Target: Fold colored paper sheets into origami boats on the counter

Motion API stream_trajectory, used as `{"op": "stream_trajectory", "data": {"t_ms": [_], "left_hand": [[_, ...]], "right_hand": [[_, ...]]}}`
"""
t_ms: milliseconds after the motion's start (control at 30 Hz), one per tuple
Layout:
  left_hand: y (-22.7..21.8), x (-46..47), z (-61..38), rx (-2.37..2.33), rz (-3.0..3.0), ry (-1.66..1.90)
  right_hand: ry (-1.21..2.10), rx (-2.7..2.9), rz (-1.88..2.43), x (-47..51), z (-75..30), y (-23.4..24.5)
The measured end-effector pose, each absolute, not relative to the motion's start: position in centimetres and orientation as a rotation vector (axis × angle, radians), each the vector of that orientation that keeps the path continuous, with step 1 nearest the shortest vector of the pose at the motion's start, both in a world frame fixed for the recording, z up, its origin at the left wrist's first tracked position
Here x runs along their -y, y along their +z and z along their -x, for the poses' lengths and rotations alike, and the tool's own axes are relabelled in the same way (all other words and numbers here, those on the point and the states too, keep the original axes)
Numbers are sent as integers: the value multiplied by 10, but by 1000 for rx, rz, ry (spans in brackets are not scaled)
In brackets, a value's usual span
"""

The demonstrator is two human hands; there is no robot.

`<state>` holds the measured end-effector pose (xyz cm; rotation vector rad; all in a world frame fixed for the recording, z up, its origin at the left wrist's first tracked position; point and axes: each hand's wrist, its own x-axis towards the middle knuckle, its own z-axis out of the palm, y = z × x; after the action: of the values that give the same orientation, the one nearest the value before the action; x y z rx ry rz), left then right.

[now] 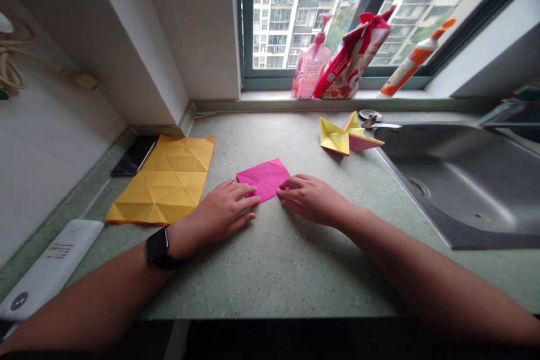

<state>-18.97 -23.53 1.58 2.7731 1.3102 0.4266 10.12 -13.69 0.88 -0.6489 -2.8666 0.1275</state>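
Note:
A folded sheet of pink paper (266, 176) lies on the speckled green counter in front of me. My left hand (225, 205), a black watch on its wrist, rests at the paper's lower left edge with its fingers stretched out. At the lower right corner, the fingers of my right hand (310, 198) pinch the paper; its fingertips are close together. To the left lies creased yellow paper (172, 171), with orange showing along its near edge. A folded yellow and pink paper piece (348, 136) stands at the back right, apart from both hands.
A steel sink (459, 169) is set into the counter on the right. A dark phone (134, 156) and a white power strip-like device (53, 270) lie on the left. On the windowsill stand a pink pump bottle (311, 64), a red bag (354, 59) and an orange-white bottle (409, 64).

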Motion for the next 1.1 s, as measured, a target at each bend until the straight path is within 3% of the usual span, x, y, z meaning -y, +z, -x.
{"op": "stream_trajectory", "data": {"t_ms": [467,900,1100], "left_hand": [[13,236,192,-1333,-2663,393],[15,233,194,-1333,-2608,455],[5,225,205,-1737,-2525,717]], "right_hand": [[56,2931,650,155,-89,9],[-57,2916,1109,137,-114,25],[-23,2793,1105,142,-104,25]]}}
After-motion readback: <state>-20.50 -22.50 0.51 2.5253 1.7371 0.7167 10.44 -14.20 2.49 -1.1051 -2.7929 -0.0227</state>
